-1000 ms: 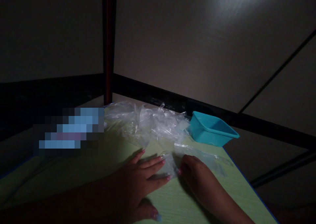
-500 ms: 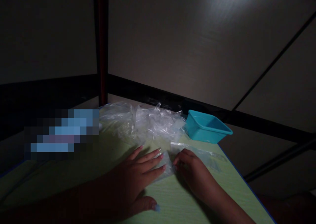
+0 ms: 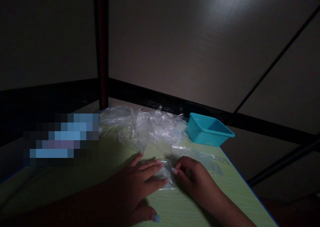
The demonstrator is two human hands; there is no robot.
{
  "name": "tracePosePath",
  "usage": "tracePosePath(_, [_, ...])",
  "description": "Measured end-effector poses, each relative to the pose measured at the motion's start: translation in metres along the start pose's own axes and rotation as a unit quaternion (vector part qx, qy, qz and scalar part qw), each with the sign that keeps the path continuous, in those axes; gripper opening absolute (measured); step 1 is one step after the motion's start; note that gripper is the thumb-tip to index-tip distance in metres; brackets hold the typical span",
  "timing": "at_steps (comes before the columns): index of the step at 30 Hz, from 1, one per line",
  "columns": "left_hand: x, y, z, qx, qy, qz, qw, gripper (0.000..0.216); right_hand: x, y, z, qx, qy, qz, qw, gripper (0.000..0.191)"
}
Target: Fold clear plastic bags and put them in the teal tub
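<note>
My left hand (image 3: 136,187) lies flat on the green table (image 3: 175,207), fingers spread, pressing down a small clear plastic bag (image 3: 167,177). My right hand (image 3: 193,180) is beside it on the right, fingers curled and pinching the bag's right edge. The scene is dim, and the bag's contents cannot be made out.
A heap of crumpled clear plastic bags (image 3: 142,125) lies at the back of the table. A teal plastic tub (image 3: 208,130) stands at the back right corner. Another flat clear bag (image 3: 200,155) lies right of my hands. The table's blue right edge (image 3: 247,187) is close.
Both hands have stayed on the small bag. The right hand's fingers have closed in toward the left hand, and the bag now looks more folded and compact.
</note>
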State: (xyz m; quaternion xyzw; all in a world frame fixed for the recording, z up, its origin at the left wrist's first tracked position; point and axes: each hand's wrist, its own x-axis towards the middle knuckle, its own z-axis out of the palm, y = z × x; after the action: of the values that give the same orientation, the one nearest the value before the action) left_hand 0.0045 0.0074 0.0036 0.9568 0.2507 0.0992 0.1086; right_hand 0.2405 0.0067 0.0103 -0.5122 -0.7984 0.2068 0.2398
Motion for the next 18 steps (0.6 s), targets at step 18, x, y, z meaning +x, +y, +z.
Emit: tracePosePath(18, [0.0, 0.001, -0.004, -0.065, -0.041, 0.013, 0.997, 0.057, 0.006, 0.011, -0.008, -0.101, 0.022, -0.047, 0.994, 0.013])
